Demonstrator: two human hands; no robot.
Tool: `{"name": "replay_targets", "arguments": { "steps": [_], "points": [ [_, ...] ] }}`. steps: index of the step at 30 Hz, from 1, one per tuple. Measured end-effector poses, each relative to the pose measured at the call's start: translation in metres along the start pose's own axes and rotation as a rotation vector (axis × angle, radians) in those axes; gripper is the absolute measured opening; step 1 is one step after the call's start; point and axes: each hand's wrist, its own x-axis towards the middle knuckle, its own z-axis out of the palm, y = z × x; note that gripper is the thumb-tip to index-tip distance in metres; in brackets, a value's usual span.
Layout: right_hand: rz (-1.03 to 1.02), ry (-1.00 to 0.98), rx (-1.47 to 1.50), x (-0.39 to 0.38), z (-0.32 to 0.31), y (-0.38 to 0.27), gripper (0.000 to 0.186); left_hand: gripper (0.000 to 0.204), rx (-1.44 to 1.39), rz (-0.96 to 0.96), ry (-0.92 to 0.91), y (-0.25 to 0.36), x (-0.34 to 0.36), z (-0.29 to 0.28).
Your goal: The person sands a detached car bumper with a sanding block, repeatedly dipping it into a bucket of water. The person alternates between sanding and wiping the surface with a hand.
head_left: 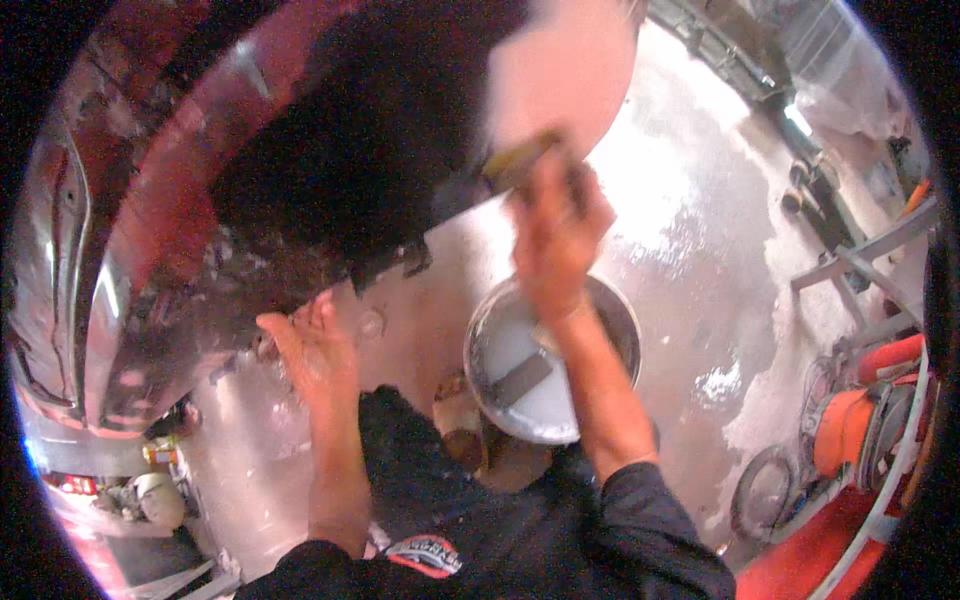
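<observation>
A glossy dark car body panel, with reddish reflections, fills the upper left. Its right end carries a pale pinkish patch. My right hand is closed around a flat yellowish-brown block, held against the panel beside that patch; motion blurs both. Below my right forearm stands a round bucket of cloudy whitish water, with a dark flat strip in it. My left hand is open, palm turned upward, its fingertips at the panel's lower edge and partly hidden there.
The floor is wet and shiny. On the right are a grey metal frame, an orange round machine part, a wheel and a red surface. Small items, including a yellow one, lie at lower left.
</observation>
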Motion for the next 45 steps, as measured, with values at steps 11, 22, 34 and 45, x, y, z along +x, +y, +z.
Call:
{"name": "replay_targets", "arguments": {
  "steps": [11, 22, 34, 45],
  "points": [
    [-0.048, 0.088, -0.088, 0.092, 0.006, -0.001, 0.051, 0.056, 0.007, -0.005, -0.001, 0.001, -0.004, -0.001],
    [-0.110, 0.128, -0.076, 0.144, 0.006, -0.002, 0.045, 0.055, -0.070, -0.054, -0.104, 0.006, 0.000, -0.010],
    [0.686, -0.216, 0.188, -0.055, -0.072, 0.016, 0.042, 0.040, -0.122, -0.009, -0.035, 0.012, 0.002, 0.009],
    [1.128, -0.411, 0.256, -0.094, -0.122, 0.004, 0.047, 0.035, -0.032, 0.011, 0.012, 0.001, 0.018, -0.002]
  ]
}}
